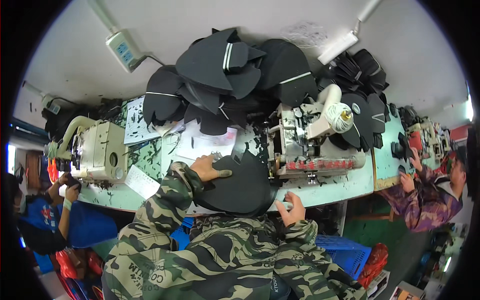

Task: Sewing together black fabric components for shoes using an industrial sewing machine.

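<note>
Black sheet material (242, 185) is lying on the tabletop (345, 188), just left of the white machine (300, 135) (a wound white cord (340, 117) is sitting atop it). The left hand (204, 168) is resting across the sheet material; whether its grip is pinching an edge cannot be determined. The right hand (293, 209) is hovering at the machine's near side, its grip standing half open with nothing visible inside.

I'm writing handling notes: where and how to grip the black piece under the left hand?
Probably grip the black piece by its rounded near-right edge, from the right, thumb above, fingers below. It lies flat; the left hand rests on its left part, the machine stands by its far right, and the right hand is beside that edge.
</note>
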